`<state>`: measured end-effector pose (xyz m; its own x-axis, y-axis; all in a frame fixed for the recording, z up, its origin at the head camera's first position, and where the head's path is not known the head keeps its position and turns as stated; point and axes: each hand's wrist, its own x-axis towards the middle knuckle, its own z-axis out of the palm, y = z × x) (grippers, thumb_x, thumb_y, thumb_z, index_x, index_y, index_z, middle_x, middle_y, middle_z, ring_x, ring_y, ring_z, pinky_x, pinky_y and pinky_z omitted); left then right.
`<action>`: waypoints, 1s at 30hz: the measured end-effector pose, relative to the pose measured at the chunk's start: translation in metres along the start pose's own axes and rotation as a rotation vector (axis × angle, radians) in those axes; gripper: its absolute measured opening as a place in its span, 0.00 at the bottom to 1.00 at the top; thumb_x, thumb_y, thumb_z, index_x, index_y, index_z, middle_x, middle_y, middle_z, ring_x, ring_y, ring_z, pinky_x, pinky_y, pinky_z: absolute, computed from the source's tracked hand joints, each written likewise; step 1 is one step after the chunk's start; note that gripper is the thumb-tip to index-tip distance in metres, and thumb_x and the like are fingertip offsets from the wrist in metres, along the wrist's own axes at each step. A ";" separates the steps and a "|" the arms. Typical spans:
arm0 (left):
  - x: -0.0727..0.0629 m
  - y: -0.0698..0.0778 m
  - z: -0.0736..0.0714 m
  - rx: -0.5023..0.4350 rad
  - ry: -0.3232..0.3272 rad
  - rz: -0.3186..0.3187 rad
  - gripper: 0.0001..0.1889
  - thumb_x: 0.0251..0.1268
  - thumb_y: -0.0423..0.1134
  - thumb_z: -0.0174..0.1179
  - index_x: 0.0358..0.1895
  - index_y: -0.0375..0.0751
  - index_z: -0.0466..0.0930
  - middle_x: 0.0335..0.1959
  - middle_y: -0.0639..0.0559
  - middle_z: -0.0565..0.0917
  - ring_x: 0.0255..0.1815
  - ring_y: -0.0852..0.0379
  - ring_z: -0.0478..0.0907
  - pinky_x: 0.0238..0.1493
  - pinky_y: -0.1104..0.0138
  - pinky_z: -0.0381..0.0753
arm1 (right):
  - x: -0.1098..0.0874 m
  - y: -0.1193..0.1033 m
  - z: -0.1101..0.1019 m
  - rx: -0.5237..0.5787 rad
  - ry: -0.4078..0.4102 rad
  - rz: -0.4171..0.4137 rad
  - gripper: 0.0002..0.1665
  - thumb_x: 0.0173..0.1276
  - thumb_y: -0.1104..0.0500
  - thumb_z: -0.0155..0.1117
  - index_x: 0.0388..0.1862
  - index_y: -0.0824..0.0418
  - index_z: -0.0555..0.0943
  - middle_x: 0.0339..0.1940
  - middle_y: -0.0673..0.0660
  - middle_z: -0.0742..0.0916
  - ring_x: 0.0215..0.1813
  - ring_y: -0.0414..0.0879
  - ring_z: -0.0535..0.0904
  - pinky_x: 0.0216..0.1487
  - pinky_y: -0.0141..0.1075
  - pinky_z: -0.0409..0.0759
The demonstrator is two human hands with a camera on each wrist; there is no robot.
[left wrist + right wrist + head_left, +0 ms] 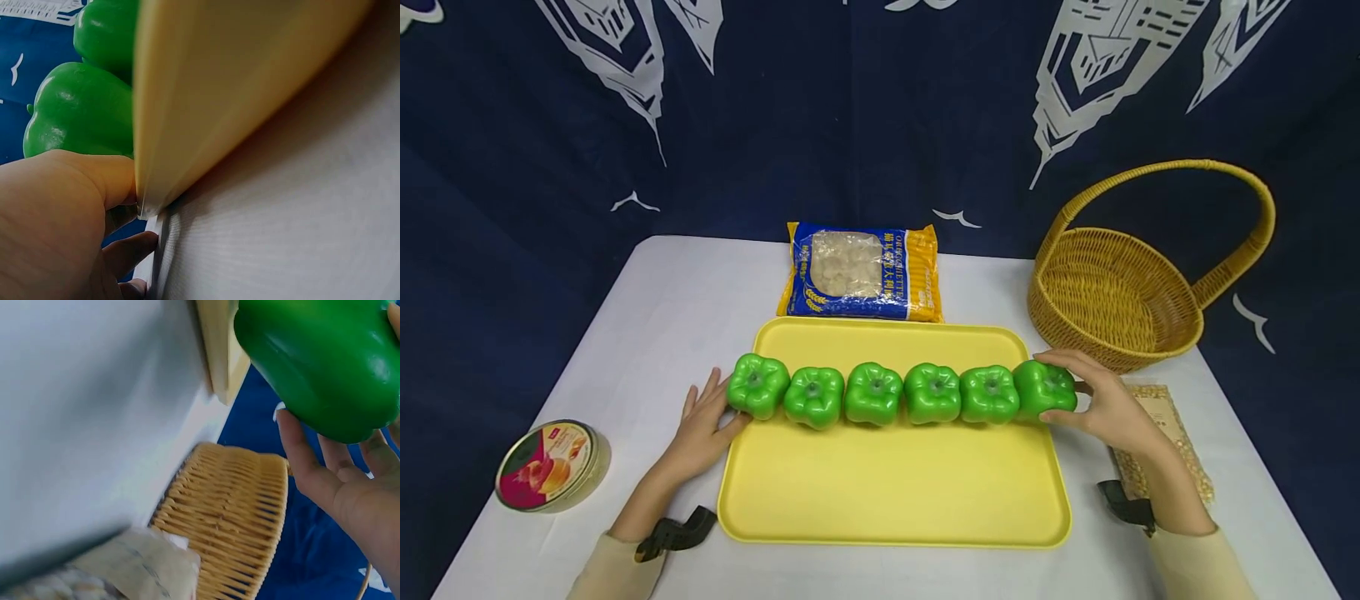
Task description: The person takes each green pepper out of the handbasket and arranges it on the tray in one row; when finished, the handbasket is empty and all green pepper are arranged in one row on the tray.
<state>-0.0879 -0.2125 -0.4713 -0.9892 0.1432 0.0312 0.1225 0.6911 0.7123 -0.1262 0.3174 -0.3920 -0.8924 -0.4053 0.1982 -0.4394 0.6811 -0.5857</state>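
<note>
Green bell peppers stand in a row across a yellow tray [895,492], stems up on most of them. At the row's right end, my right hand [1093,400] holds the last bell pepper [1043,388] between thumb and fingers; it leans to the right. In the right wrist view this bell pepper [325,362] fills the upper right, with fingers beneath and beside it. My left hand [700,429] rests at the tray's left edge beside the leftmost bell pepper [757,385], fingers spread. In the left wrist view, the thumb lies at the rim, close below a bell pepper [78,112].
A wicker basket [1150,346] with a tall handle stands at the back right. Behind the tray lies a blue and yellow pasta bag [865,271]. A round lidded tin [553,467] sits at left. Under the right forearm lies a packet of grains [1180,442].
</note>
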 end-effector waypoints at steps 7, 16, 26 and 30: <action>0.000 0.001 0.000 -0.003 -0.004 -0.004 0.32 0.70 0.38 0.55 0.74 0.32 0.58 0.75 0.32 0.58 0.80 0.33 0.36 0.73 0.38 0.23 | 0.000 -0.002 0.009 -0.039 -0.028 0.003 0.46 0.44 0.61 0.83 0.65 0.56 0.74 0.64 0.59 0.77 0.61 0.34 0.70 0.59 0.43 0.77; 0.000 0.001 -0.001 0.000 -0.007 -0.007 0.32 0.70 0.38 0.56 0.74 0.32 0.58 0.75 0.32 0.59 0.80 0.33 0.36 0.73 0.38 0.24 | -0.001 -0.005 0.012 -0.046 -0.057 0.027 0.52 0.43 0.63 0.83 0.69 0.57 0.70 0.64 0.62 0.76 0.61 0.59 0.73 0.58 0.63 0.70; -0.001 0.002 -0.003 -0.003 -0.004 -0.011 0.33 0.70 0.38 0.56 0.75 0.33 0.57 0.76 0.32 0.58 0.80 0.33 0.36 0.73 0.38 0.24 | 0.001 -0.006 0.012 -0.027 -0.068 0.054 0.51 0.44 0.60 0.83 0.69 0.58 0.70 0.63 0.61 0.77 0.61 0.58 0.73 0.60 0.63 0.69; 0.000 0.001 -0.003 -0.003 -0.002 -0.008 0.33 0.70 0.39 0.56 0.75 0.33 0.56 0.76 0.33 0.58 0.80 0.33 0.36 0.73 0.38 0.24 | 0.002 -0.006 0.011 -0.019 -0.076 0.070 0.53 0.44 0.59 0.83 0.71 0.57 0.68 0.65 0.62 0.76 0.62 0.59 0.72 0.61 0.64 0.68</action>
